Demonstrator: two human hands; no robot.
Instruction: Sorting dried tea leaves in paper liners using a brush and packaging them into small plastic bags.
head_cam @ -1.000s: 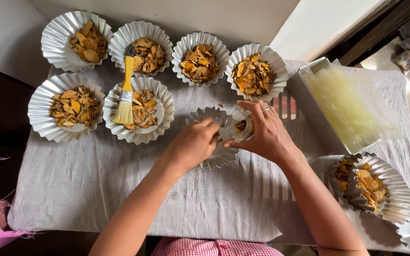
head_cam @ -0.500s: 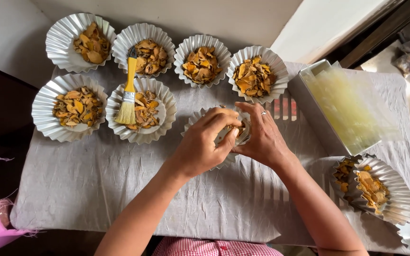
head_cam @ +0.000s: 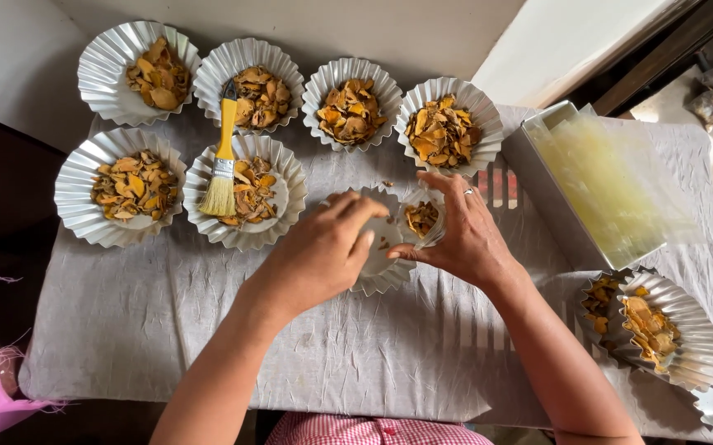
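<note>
Both grips clamped: left hand point(head_cam: 319, 259) on fluted foil cup point(head_cam: 385, 276), right hand point(head_cam: 463, 239) on clear packet point(head_cam: 422, 218); yellow-handled brush point(head_cam: 222, 165) at ten o'clock.

**Left hand slides off the small bag**

The left hand point(head_cam: 323, 255) now sits lower and further left than half a second ago — no longer cupped over the small clear bag point(head_cam: 422, 221), whose orange chips show again. The right hand point(head_cam: 463, 239) has its fingers spread wider round the bag — over the fluted foil cup point(head_cam: 381, 276).
</note>
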